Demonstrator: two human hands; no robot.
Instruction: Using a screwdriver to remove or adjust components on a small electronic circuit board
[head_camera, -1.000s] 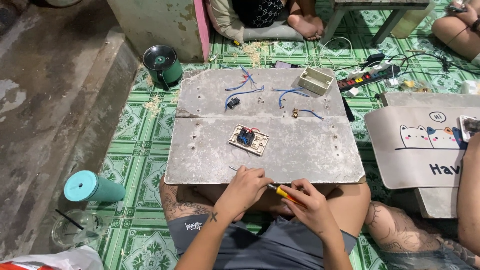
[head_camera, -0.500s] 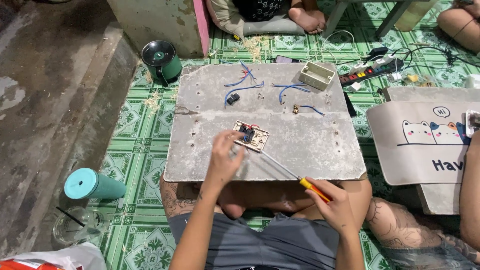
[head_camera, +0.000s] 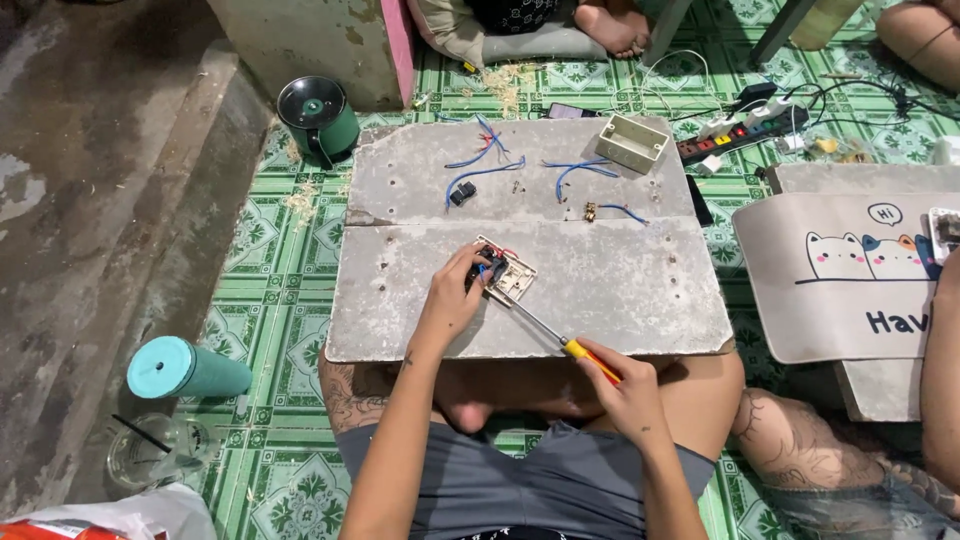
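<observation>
Head view — empty junction box (head_camera: 631, 142), teal tumbler (head_camera: 187, 369).

I count one screwdriver (head_camera: 560, 342), one switch plate (head_camera: 507, 276), one beige junction box (head_camera: 631, 142), one power strip (head_camera: 745, 130), one green fan (head_camera: 318, 112), one teal tumbler (head_camera: 187, 369), one glass cup (head_camera: 155, 450), and two grey slabs (head_camera: 420, 175) (head_camera: 620, 290) forming my table.

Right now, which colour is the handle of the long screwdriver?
Yellow and orange screwdriver handle, held in the right hand; head view.
</observation>
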